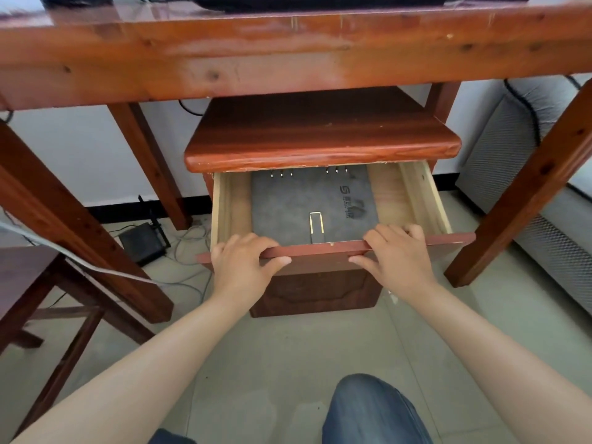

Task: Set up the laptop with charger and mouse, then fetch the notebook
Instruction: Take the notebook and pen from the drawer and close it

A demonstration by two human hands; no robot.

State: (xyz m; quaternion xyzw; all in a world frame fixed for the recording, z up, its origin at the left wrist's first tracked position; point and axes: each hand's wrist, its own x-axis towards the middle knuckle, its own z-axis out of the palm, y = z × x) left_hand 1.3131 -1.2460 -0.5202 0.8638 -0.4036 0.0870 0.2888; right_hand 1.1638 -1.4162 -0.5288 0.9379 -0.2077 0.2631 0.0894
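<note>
A grey notebook (307, 200) with ring binding and a metal clasp lies flat inside an open wooden drawer (426, 200) of a small cabinet under the desk. My left hand (243, 264) grips the left part of the drawer's red-brown front panel (320, 251), fingers over its top edge. My right hand (397, 254) grips the same panel on the right. The dark edge of the laptop (320, 1) shows on the desk top at the frame's upper edge.
The wooden desk (288, 59) spans the top, with legs at left and right. A black router (142, 241) and cables lie on the tiled floor at left. A dark stool (28, 277) stands far left; a grey mesh unit (512, 161) at right.
</note>
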